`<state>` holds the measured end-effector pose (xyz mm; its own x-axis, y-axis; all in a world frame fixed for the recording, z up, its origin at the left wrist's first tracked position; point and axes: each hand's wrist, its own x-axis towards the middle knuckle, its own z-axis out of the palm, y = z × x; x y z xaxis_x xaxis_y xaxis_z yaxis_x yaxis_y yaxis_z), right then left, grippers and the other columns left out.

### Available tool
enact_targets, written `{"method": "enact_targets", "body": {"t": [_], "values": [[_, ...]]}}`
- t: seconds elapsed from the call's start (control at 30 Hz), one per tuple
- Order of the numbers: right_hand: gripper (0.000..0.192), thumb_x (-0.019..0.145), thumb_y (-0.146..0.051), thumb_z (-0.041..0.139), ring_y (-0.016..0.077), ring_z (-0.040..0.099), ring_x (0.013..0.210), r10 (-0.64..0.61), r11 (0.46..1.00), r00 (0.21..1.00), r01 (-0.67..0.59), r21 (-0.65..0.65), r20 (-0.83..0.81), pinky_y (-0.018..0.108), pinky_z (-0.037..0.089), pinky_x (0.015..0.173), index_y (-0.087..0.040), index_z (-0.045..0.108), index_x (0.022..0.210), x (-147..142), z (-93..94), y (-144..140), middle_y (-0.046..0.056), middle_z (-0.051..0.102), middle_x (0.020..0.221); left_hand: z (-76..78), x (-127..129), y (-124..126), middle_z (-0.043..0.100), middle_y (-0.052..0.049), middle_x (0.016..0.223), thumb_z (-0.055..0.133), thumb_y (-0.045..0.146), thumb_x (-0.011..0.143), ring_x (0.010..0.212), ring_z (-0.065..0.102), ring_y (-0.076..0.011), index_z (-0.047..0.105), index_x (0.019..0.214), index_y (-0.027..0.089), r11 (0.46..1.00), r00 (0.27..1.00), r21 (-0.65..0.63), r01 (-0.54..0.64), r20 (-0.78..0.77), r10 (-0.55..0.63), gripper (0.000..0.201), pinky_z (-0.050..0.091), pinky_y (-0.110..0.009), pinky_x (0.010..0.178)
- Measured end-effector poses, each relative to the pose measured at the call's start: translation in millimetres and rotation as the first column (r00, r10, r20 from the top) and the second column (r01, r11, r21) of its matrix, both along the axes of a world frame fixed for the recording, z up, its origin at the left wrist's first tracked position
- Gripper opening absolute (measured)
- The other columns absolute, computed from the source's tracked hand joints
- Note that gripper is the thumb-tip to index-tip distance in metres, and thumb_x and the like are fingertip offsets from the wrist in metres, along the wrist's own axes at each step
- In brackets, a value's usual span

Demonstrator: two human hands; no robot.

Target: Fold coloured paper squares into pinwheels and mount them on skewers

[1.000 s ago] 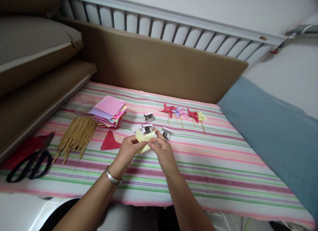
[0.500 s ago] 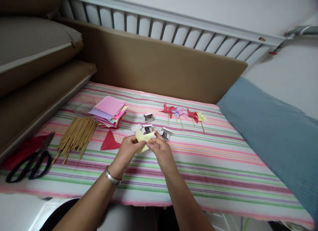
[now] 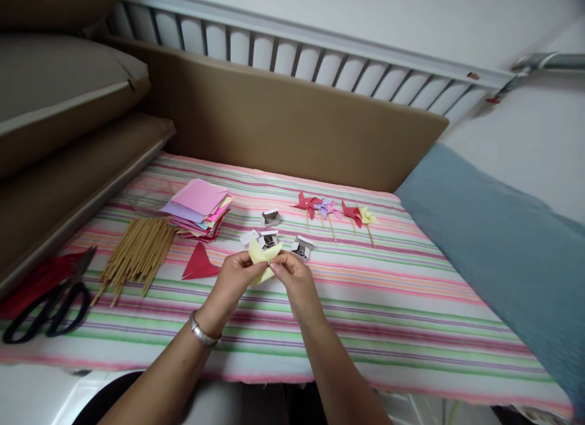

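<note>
The left forearm [image 3: 159, 364] and the right forearm [image 3: 342, 358] reach forward from the lower edge, slanting toward each other, so that the left hand [image 3: 233, 280] and the right hand [image 3: 296, 282], both with fingers bent in a pinch, are close together, the left thumb [image 3: 257, 268] and the right thumb [image 3: 276, 269] pointing inward, tip near tip.

Homelike craft corner: radiator [image 3: 286, 56], striped cloth [image 3: 388, 309], paper stack [image 3: 201, 197], scissors [image 3: 69, 282], pinwheels [image 3: 351, 213]
</note>
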<state>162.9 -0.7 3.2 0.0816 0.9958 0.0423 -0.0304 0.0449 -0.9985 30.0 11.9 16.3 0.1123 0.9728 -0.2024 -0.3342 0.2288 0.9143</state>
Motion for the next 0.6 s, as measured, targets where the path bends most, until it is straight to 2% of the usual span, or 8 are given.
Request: {"method": "enact_targets", "body": {"t": [0.07, 0.13, 0.27, 0.6], "values": [[0.011, 0.069, -0.031, 0.066, 0.0175, 0.058, 0.077, 0.001, 1.000, 0.999, -0.001, -0.012, -0.034, 0.030, 0.045, 0.074, -0.020, 0.063, 0.072, -0.5, 1.1, -0.6, 0.001, 0.065, 0.079, 1.9, -0.6, -0.7, 0.071, -0.004, 0.070, 0.080, 0.030, 0.053, 0.059, 0.059, -0.0145, 0.075, 0.076, 0.014, 0.999, 0.999, -0.004, 0.034, 0.002, -0.034, 0.028, 0.043, -0.024, 0.058], [0.013, 0.068, -0.031, 0.067, 0.0155, 0.056, 0.069, -0.011, 1.000, 0.998, 0.010, -0.020, -0.058, 0.028, 0.044, 0.069, -0.020, 0.062, 0.072, -1.0, 2.2, -1.3, -0.001, 0.063, 0.071, 3.3, -1.3, -0.9, 0.071, -0.004, 0.069, 0.080, 0.032, 0.053, 0.059, 0.060, -0.0147, 0.075, 0.076, 0.014, 0.998, 0.998, -0.011, 0.069, 0.002, -0.069, 0.029, 0.043, -0.024, 0.058], [0.014, 0.067, -0.032, 0.068, 0.0145, 0.054, 0.065, -0.023, 0.999, 0.996, 0.020, -0.034, -0.081, 0.027, 0.042, 0.065, -0.019, 0.061, 0.070, -1.8, 3.3, -1.4, -0.002, 0.061, 0.066, 2.6, -2.7, 0.1, 0.072, -0.004, 0.071, 0.082, 0.030, 0.051, 0.062, 0.061, -0.0153, 0.075, 0.078, 0.015, 0.995, 0.996, -0.020, 0.093, 0.004, -0.093, 0.031, 0.044, -0.025, 0.061], [0.013, 0.065, -0.030, 0.069, 0.0136, 0.052, 0.062, -0.029, 0.998, 0.994, 0.023, -0.062, -0.109, 0.026, 0.040, 0.061, -0.019, 0.062, 0.068, -2.9, 1.1, -0.1, -0.002, 0.060, 0.064, -0.7, -1.7, 0.7, 0.073, -0.006, 0.076, 0.082, 0.022, 0.051, 0.066, 0.062, -0.0151, 0.074, 0.079, 0.014, 0.997, 0.994, -0.029, 0.071, 0.086, -0.068, 0.030, 0.045, -0.024, 0.064]]}}
